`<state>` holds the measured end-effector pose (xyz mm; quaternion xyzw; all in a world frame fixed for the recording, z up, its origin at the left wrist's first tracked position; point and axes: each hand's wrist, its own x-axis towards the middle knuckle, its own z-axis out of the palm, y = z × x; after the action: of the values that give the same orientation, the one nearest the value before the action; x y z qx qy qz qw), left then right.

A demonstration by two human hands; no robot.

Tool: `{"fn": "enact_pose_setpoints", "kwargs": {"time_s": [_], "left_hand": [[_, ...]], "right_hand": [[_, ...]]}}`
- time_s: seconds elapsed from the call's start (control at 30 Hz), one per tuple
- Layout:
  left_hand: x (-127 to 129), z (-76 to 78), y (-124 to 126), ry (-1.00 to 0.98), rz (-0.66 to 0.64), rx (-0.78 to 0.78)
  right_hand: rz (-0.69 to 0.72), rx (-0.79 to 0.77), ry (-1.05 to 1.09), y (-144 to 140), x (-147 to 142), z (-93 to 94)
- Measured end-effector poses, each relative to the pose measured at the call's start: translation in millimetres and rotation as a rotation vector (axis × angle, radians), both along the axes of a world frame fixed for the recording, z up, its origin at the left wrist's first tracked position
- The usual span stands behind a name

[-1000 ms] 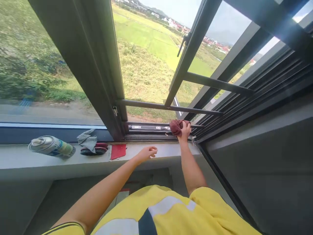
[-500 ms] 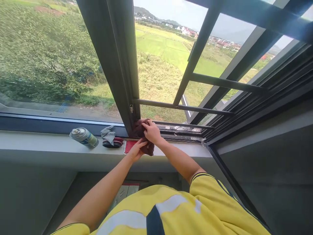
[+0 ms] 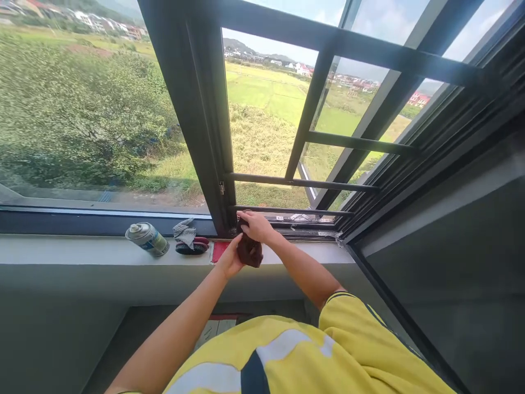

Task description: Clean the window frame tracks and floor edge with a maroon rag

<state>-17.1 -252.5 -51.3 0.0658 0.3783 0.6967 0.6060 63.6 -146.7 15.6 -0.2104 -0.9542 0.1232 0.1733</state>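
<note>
A dark brown cloth (image 3: 251, 253) is bunched between my two hands, just in front of the lower corner of the dark window frame (image 3: 205, 131). My left hand (image 3: 230, 258) is closed on its lower left side. From the upper right, my right hand (image 3: 256, 225) grips the top of the cloth, with the fingers bent over it. A red flat piece (image 3: 220, 251) lies on the white sill (image 3: 90, 249), partly behind my left hand.
On the sill to the left stand a spray can (image 3: 147, 239) and a dark brush (image 3: 192, 247) with a grey patterned cloth (image 3: 185, 233) on it. Dark window bars (image 3: 340, 186) cross the opening ahead. A grey panel (image 3: 451, 262) rises at the right.
Both hands have drawn the brown cloth slightly back from the frame corner, and it is now more tightly bunched. The view has tilted up a little.
</note>
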Motion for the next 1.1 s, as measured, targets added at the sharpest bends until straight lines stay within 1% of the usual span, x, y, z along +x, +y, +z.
{"fn": "enact_pose_setpoints", "kwargs": {"time_s": [0.03, 0.07, 0.1, 0.17, 0.2, 0.23, 0.27, 0.33, 0.4, 0.47, 0.53, 0.67, 0.77, 0.97, 1.1], "left_hand": [[1, 1.3, -1, -0.066, 0.023, 0.030], [0, 2.8, -1, -0.116, 0.062, 0.047], [-2, 4.7, -2, -0.145, 0.109, 0.045], [-6, 10.6, -5, -0.139, 0.195, 0.003], [-7, 14.6, -8, -0.118, 0.211, -0.015], [-8, 19.2, -11, -0.091, 0.207, -0.022], [-8, 23.9, -16, -0.060, 0.189, -0.015], [-7, 32.2, -26, -0.001, 0.128, 0.035], [-7, 36.7, -36, 0.035, 0.068, 0.088], [-9, 36.5, -43, 0.058, 0.039, 0.120], [-11, 33.1, -49, 0.078, 0.017, 0.111], [-15, 24.8, -56, 0.111, -0.037, 0.075], [-16, 21.0, -59, 0.138, -0.064, 0.072], [-17, 19.2, -62, 0.172, -0.037, 0.016], [-15, 19.8, -63, 0.188, -0.052, -0.005]], "right_hand": [[0.018, -0.018, 0.062, 2, 16, 10.0], [-0.016, -0.020, 0.147, 5, 30, 21.1], [-0.111, -0.006, 0.247, 12, 43, 32.4], [-0.419, 0.056, 0.453, 31, 62, 51.9], [-0.555, 0.096, 0.526, 42, 67, 58.5], [-0.655, 0.137, 0.567, 53, 70, 62.4], [-0.711, 0.175, 0.581, 63, 71, 63.7], [-0.749, 0.242, 0.565, 76, 69, 60.4], [-0.762, 0.294, 0.549, 81, 65, 54.0], [-0.774, 0.326, 0.546, 81, 62, 49.7], [-0.779, 0.336, 0.544, 79, 62, 49.3], [-0.778, 0.317, 0.539, 79, 61, 55.1], [-0.798, 0.302, 0.579, 81, 57, 57.0], [-0.850, 0.280, 0.709, 88, 46, 50.3], [-0.903, 0.225, 0.787, 89, 38, 46.1]]}}
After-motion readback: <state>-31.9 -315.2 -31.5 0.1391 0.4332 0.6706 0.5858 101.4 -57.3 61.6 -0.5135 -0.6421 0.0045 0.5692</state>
